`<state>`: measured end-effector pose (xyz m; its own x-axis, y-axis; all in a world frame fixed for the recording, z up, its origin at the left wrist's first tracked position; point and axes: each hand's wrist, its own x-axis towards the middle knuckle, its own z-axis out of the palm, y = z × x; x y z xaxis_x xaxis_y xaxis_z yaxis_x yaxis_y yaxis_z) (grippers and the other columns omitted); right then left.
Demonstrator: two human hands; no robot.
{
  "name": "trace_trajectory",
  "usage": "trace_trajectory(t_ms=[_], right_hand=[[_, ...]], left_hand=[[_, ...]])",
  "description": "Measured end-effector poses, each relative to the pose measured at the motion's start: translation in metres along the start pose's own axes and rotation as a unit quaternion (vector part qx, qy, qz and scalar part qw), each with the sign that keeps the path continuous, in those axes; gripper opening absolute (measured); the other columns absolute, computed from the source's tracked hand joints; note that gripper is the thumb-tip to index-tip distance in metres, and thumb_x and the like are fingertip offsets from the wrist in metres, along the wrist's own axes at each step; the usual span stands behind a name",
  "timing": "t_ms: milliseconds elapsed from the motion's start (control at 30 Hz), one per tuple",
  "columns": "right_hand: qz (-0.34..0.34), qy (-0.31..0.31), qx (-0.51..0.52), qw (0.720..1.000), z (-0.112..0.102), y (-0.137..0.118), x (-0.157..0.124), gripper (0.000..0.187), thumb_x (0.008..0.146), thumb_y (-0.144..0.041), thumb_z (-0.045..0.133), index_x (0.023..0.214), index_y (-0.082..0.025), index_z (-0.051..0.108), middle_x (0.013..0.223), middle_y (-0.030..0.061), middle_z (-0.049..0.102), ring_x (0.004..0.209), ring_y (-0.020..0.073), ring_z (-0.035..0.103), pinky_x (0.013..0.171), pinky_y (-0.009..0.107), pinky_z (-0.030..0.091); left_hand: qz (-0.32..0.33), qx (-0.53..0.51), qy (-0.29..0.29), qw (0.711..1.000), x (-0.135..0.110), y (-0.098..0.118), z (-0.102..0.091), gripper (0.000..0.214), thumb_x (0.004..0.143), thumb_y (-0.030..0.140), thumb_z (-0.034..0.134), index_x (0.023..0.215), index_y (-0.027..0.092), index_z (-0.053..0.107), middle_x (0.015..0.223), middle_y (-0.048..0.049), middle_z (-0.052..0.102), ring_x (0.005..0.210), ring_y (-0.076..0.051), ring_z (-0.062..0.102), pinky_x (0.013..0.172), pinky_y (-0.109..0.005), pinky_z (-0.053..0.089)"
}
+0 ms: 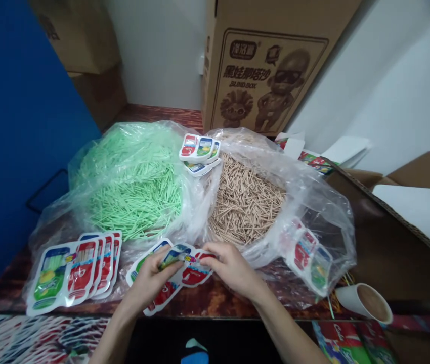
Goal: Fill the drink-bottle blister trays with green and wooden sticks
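Note:
A double can-shaped pouch, one half blue and green and the other red, is held up at the table's front edge. My left hand pinches its blue-green half between thumb and fingers. At the red half, my right hand grips the upper edge with thumb and forefinger. Beneath it lies another such pouch, partly covered by the held one and my left hand. Behind my hands are a clear bag of green sticks and a bag of tan sticks.
Left of my hands lie several overlapping pouches, sticks showing through their windows. More pouches rest between the bags, and others lie on the right. A paper cup lies tipped near an open carton. A large printed box stands behind.

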<state>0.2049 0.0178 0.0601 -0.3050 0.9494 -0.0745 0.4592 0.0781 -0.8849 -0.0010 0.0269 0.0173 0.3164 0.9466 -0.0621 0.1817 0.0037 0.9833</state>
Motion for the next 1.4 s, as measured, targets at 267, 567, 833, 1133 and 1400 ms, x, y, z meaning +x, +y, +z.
trace_trajectory(t_ms=[267,567,833,1133,1400], right_hand=[[-0.088,0.135,-0.123,0.979,0.022,0.017,-0.01,0.038,0.091,-0.032,0.055,0.058,-0.019,0.044,0.06,-0.002,0.05,0.06,0.0126,0.045,0.06,0.027,0.03],[-0.118,0.185,-0.151,0.964,0.02,0.02,-0.011,0.034,0.092,-0.032,0.054,0.06,-0.02,0.05,0.063,0.0006,0.053,0.064,0.0151,0.048,0.061,0.029,0.031],[-0.105,0.196,-0.173,0.96,0.025,0.032,-0.018,0.032,0.091,-0.024,0.052,0.061,-0.02,0.045,0.063,0.0003,0.051,0.065,0.0156,0.046,0.062,0.029,0.031],[-0.044,0.177,-0.074,0.981,0.027,0.029,-0.014,0.03,0.089,-0.03,0.057,0.061,-0.02,0.051,0.063,-0.0013,0.053,0.063,0.014,0.048,0.061,0.026,0.034],[0.089,0.184,-0.147,0.968,-0.082,0.055,0.011,0.024,0.091,-0.027,0.046,0.077,-0.018,0.063,0.071,0.0,0.064,0.07,0.0146,0.058,0.066,0.024,0.042]], left_hand=[[-0.032,-0.009,0.001,0.999,-0.007,0.002,0.01,0.019,0.08,0.033,0.062,0.068,0.018,0.067,0.063,0.0009,0.062,0.06,-0.016,0.053,0.062,-0.025,0.044],[-0.074,-0.04,0.041,0.996,-0.001,-0.007,0.039,0.019,0.067,0.028,0.073,0.082,0.017,0.068,0.07,0.0024,0.066,0.065,-0.016,0.058,0.065,-0.025,0.048],[-0.044,0.034,0.01,0.998,-0.003,-0.013,0.036,0.009,0.074,0.023,0.066,0.079,0.018,0.069,0.073,0.0015,0.067,0.07,-0.017,0.059,0.066,-0.025,0.047],[-0.043,-0.015,0.015,0.999,-0.002,-0.022,0.04,0.012,0.075,0.027,0.064,0.078,0.017,0.07,0.072,-0.0002,0.064,0.071,-0.017,0.058,0.065,-0.025,0.047],[-0.074,-0.06,0.09,0.991,-0.005,-0.03,0.024,0.021,0.073,0.038,0.07,0.08,0.018,0.072,0.075,-0.0025,0.068,0.073,-0.02,0.06,0.067,-0.027,0.049]])
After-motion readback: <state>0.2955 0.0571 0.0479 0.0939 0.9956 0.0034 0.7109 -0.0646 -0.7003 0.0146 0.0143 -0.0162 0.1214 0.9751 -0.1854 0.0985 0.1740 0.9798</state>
